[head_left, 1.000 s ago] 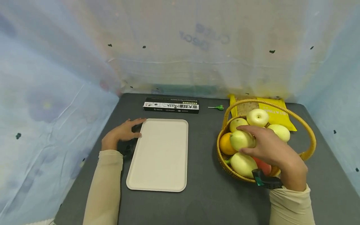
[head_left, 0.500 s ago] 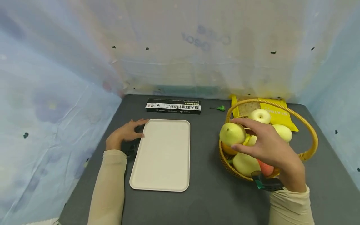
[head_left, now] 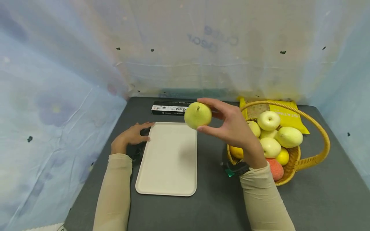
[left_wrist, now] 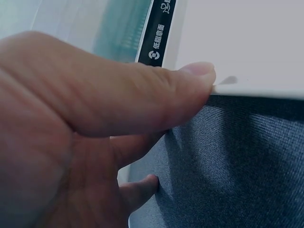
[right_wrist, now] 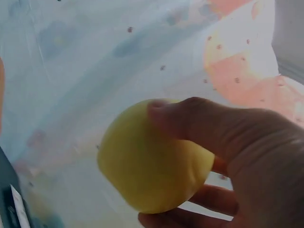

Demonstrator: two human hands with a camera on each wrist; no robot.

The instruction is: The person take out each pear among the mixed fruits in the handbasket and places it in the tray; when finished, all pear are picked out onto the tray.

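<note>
A yellow-green pear [head_left: 198,115] is held in my right hand [head_left: 231,122], between thumb and fingers, up above the tray's far right corner. In the right wrist view the thumb lies across the pear [right_wrist: 147,161], with fingers behind it. The cream rectangular tray [head_left: 167,160] lies flat on the dark table. My left hand [head_left: 131,136] rests at the tray's left side, its index fingertip at the far left corner. The left wrist view has the left thumb [left_wrist: 156,99] touching the rim, other fingers spread over the grey cloth.
Right of the tray stands a wicker basket [head_left: 295,163] with a tall handle and several fruits, among them a peach-red one [head_left: 276,170]. Behind it is a yellow packet [head_left: 289,120]. A black pasta box [head_left: 166,108] lies beyond the tray, partly hidden by the pear.
My right hand has lifted the pear out of the basket and carried it left, over the tray's far right corner. My left hand has stayed at the tray's edge.
</note>
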